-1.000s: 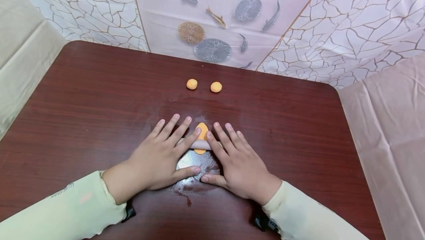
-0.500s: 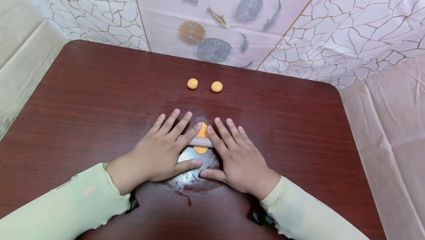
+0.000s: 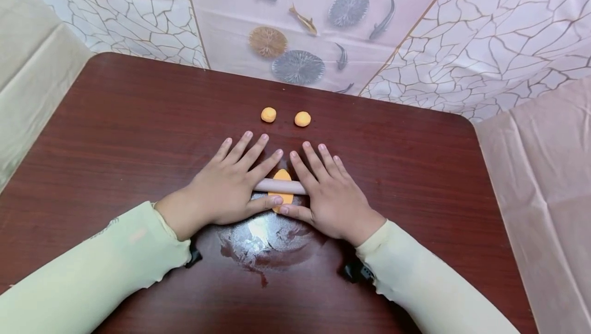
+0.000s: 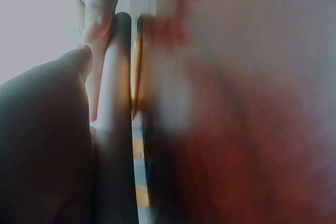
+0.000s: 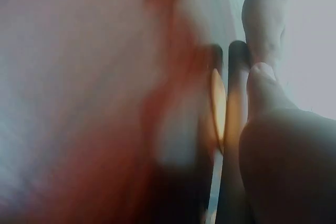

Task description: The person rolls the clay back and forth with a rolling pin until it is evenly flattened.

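Note:
A pale rolling pin (image 3: 280, 186) lies crosswise over a flattened oval of orange-yellow dough (image 3: 282, 198). My left hand (image 3: 226, 185) lies palm down on the pin's left part, fingers straight and spread. On its right part my right hand (image 3: 337, 195) lies the same way. Both palms hide the pin's ends in the head view, and the two thumb tips nearly meet over the dough's near end. In the left wrist view the rolling pin (image 4: 113, 87) runs under the hand, beside the thin dough (image 4: 137, 69). The right wrist view also shows the dough (image 5: 219, 103) edge-on.
Two small dough balls, one on the left (image 3: 269, 115) and one on the right (image 3: 302, 119), sit beyond the fingertips on the dark reddish-brown table (image 3: 138, 103). A shiny wet or greasy smear (image 3: 263, 236) marks the tabletop nearer the person. Patterned cloth (image 3: 295, 26) hangs behind the table.
Both hands have slid forward, away from the person, and the rolling pin has rolled forward across the dough under them. The dough and the two balls stay in place.

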The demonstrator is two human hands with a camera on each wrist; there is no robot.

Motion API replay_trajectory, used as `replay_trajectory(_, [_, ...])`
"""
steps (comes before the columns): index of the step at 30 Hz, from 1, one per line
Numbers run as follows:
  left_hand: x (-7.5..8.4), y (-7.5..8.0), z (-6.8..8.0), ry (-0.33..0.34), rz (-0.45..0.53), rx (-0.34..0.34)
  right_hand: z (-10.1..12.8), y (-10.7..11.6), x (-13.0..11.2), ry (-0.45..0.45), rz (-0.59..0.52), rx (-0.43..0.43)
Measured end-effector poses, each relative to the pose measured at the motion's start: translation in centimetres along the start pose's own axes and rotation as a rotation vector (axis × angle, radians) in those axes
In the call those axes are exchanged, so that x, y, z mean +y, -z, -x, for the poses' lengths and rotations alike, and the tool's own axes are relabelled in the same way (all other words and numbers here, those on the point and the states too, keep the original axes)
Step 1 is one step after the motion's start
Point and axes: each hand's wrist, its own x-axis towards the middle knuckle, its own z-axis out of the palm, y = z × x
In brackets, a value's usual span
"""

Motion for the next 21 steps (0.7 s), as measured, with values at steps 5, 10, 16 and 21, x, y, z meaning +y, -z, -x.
replay_trajectory(5, [-0.7, 0.2, -1.2, 0.023, -0.002, -0.014, -1.1, 0.2, 0.8, 0.002, 0.004, 0.001])
replay_trajectory(10, [-1.1, 0.5, -2.0, 0.026, -0.012, -0.022, -1.9, 0.0, 1.6, 0.006, 0.008, -0.009])
replay_trajectory(16, [-1.1, 0.5, -1.7, 0.021, -0.002, -0.044, -1.6, 0.0, 1.5, 0.044, -0.015, -0.006])
replay_trajectory(21, [-0.7, 0.3, -0.9, 0.001, 0.012, -0.058, -0.5, 0.1, 1.0, 0.085, -0.012, -0.008])
